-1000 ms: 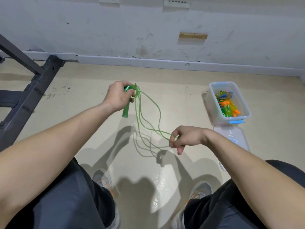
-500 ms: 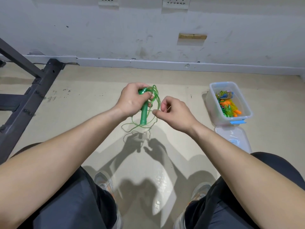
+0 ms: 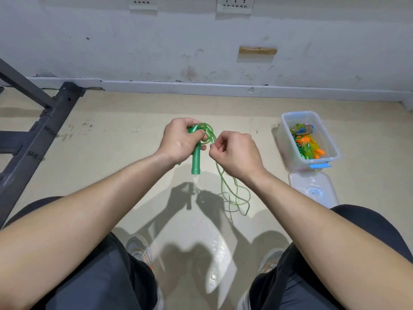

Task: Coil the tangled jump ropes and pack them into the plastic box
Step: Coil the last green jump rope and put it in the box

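One green jump rope (image 3: 206,133) is being coiled, held up in front of the person and well above the floor (image 3: 107,171). Its green handle (image 3: 196,161) hangs upright from the left hand (image 3: 181,139), whose fingers are curled round the upper end and also trap several gathered loops of cord at the top. The right hand (image 3: 237,151) is just beside it, thumb and forefinger pinched on the cord where it leaves those loops, the other fingers curled in. Below the right hand the uncoiled cord (image 3: 234,194) drops in long loose loops toward the floor; whether it touches cannot be told, and the second handle is not visible.

Judging by this, the step in hand is winding, about midway through this rope. The next move seems to call for the right hand to slide down the cord, draw up another length and lay it over the left hand's bundle without letting the held loops slip or the slack knot.

To the right, well apart, the plastic box (image 3: 299,113) stands open on the floor with coloured ropes (image 3: 309,145) already inside, and its lid (image 3: 312,189) lies just in front. A dark metal frame (image 3: 38,139) stands at the left.
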`<state>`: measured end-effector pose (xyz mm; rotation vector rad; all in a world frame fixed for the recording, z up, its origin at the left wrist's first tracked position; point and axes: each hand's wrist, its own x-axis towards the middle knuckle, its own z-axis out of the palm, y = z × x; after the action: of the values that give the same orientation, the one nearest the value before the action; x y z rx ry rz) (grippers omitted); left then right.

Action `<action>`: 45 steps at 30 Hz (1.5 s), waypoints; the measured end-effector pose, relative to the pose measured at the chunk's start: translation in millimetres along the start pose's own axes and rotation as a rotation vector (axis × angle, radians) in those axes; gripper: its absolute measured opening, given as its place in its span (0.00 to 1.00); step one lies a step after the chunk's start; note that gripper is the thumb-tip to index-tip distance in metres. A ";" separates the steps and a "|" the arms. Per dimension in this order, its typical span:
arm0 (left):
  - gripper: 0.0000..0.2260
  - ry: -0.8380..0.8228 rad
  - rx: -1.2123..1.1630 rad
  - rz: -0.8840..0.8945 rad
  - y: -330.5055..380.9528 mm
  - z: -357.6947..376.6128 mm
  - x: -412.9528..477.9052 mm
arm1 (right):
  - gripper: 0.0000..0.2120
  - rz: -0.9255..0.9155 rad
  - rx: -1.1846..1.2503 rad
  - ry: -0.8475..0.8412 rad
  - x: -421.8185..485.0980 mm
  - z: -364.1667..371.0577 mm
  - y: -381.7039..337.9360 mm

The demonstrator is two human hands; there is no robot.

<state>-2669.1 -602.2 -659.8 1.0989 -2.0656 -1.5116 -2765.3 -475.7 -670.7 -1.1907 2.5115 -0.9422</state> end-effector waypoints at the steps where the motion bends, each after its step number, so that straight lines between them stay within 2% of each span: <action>1: 0.07 0.013 0.029 0.004 -1.8 -0.8 1.8 | 0.06 -0.013 -0.005 -0.007 -0.3 -0.8 1.1; 4: 0.07 0.083 0.077 -0.036 -8.8 -7.6 10.8 | 0.04 -0.081 -0.001 -0.150 -2.0 -7.1 5.5; 7: 0.06 0.130 0.059 -0.115 -14.2 -20.3 20.0 | 0.06 -0.114 -0.105 -0.495 -5.5 -15.0 10.4; 10: 0.05 0.106 -0.006 -0.141 -13.4 -27.0 20.7 | 0.07 -0.030 -0.329 -0.898 -11.5 -21.0 19.6; 11: 0.06 0.089 -0.018 -0.133 -11.2 -26.0 19.0 | 0.09 -0.007 -0.407 -0.949 -11.8 -21.8 23.3; 12: 0.06 0.067 -0.027 -0.122 -8.7 -23.7 17.0 | 0.10 0.011 -0.471 -0.914 -10.3 -22.5 26.0; 14: 0.06 0.006 -0.040 -0.096 -3.5 -17.9 12.1 | 0.10 0.054 -0.485 -0.662 -4.1 -24.4 28.0; 16: 0.04 -0.078 -0.042 -0.057 0.2 -12.0 7.4 | 0.07 0.097 -0.268 -0.346 0.8 -26.6 28.8; 17: 0.04 -0.128 -0.045 -0.034 1.5 -9.5 4.8 | 0.10 0.103 -0.100 -0.256 3.3 -26.6 29.1; 18: 0.04 -0.179 -0.055 -0.014 2.7 -7.6 2.0 | 0.17 0.092 0.062 -0.240 5.6 -26.9 27.2; 20: 0.05 -0.266 -0.083 0.025 5.0 -4.4 -2.8 | 0.27 0.076 0.369 -0.338 7.7 -25.0 21.2; 21: 0.05 -0.289 -0.089 0.051 5.5 -3.3 -4.1 | 0.27 0.087 0.488 -0.384 7.2 -22.7 18.2; 23: 0.06 -0.285 -0.092 0.091 6.3 -1.6 -5.5 | 0.18 0.111 0.611 -0.380 5.7 -18.2 14.5; 25: 0.07 -0.253 -0.120 0.090 4.4 -2.1 -4.5 | 0.09 0.124 0.623 -0.313 5.2 -16.6 9.9; 30: 0.07 -0.183 -0.260 0.032 -1.5 1.2 -3.7 | 0.11 0.207 0.697 -0.259 5.6 -12.6 5.9; 32: 0.08 -0.133 -0.305 0.021 -2.9 7.4 -3.7 | 0.15 0.247 0.695 -0.241 3.3 -7.3 3.5; 36: 0.10 -0.067 -0.327 -0.022 -11.0 17.3 -0.5 | 0.16 0.339 0.659 -0.227 -3.3 -1.2 -1.7; 41: 0.08 -0.050 -0.521 -0.125 -8.9 24.5 -2.5 | 0.19 0.266 0.392 -0.209 -11.5 2.4 -7.1; 45: 0.10 -0.087 -0.542 -0.159 2.8 27.0 -8.4 | 0.16 0.190 0.449 -0.335 -12.5 1.4 -9.9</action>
<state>-2683.0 -578.2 -665.8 1.0045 -1.4936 -2.0625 -2750.4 -471.6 -666.6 -0.8668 1.9720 -1.0776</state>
